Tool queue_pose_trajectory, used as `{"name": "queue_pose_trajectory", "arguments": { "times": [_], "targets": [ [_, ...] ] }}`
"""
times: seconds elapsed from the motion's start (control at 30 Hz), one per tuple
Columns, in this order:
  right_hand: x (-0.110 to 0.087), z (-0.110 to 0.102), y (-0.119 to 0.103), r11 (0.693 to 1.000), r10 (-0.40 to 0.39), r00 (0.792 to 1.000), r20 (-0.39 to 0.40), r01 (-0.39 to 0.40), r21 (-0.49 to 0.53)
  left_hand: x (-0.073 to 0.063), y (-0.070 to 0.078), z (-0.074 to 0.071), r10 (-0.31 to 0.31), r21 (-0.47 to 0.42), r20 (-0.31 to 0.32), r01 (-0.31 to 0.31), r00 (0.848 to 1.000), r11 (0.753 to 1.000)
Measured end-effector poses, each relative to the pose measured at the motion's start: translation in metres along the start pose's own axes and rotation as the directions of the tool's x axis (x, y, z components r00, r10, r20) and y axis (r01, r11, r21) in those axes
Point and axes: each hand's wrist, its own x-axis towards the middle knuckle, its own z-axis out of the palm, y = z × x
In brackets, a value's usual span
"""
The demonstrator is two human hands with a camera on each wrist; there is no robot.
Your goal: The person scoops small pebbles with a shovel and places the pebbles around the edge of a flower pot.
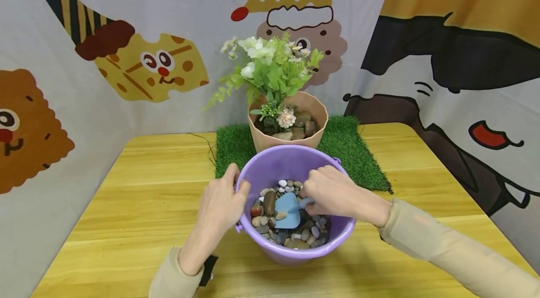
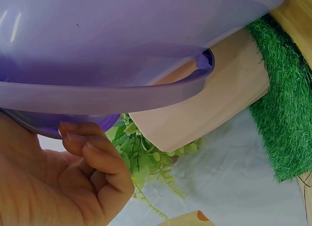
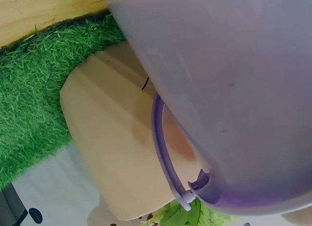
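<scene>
A purple bucket (image 1: 291, 257) stands on the table with pebbles (image 1: 301, 237) and a larger brown stone (image 1: 269, 203) in it. My left hand (image 1: 221, 202) grips its left rim, thumb over the edge; the left wrist view shows the fingers (image 2: 100, 160) curled by the rim from outside. Inside the bucket, my right hand (image 1: 331, 191) holds a small light-blue toy shovel (image 1: 288, 204) by its handle. The blade lies over the pebbles, with a small tan pebble (image 1: 280, 216) on it. In the right wrist view the bucket wall (image 3: 234, 99) blocks the shovel.
Right behind the bucket, a peach flowerpot (image 1: 314, 141) holds stones and artificial white flowers with greenery (image 1: 270, 70). It stands on a green turf mat (image 1: 358, 162). The bucket's handle (image 2: 107, 97) hangs on its far side. A cartoon-printed cloth (image 1: 168, 7) hangs behind the wooden table (image 1: 139, 185).
</scene>
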Motion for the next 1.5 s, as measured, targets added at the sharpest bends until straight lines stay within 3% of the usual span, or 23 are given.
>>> {"name": "queue_pose_trajectory", "arguments": {
  "times": [0.27, 0.7, 1.0, 1.37, 1.5],
  "targets": [
    [0.002, 0.001, 0.005, 0.996, -0.089, 0.996, -0.014, 0.089, -0.018, -0.001, -0.001, 0.000, 0.000, 0.003, -0.001, 0.000, 1.000, 1.000],
    [0.004, -0.001, 0.012, 0.990, -0.143, 0.990, 0.006, 0.143, 0.013, -0.001, 0.000, 0.000, -0.006, -0.007, 0.004, 0.006, 1.000, 1.000],
    [0.004, -0.002, 0.015, 0.970, -0.167, 0.985, -0.036, 0.171, 0.171, 0.000, -0.001, -0.001, -0.005, -0.017, 0.001, 0.005, 1.000, 1.000],
    [0.004, -0.008, 0.023, 0.956, -0.184, 0.982, -0.042, 0.189, 0.224, 0.000, -0.001, 0.000, 0.017, -0.012, -0.007, -0.017, 1.000, 1.000],
    [0.002, -0.014, 0.029, 0.945, -0.145, 0.988, -0.043, 0.151, 0.289, 0.000, -0.001, 0.000, 0.023, -0.010, -0.015, -0.023, 1.000, 1.000]
  ]
}}
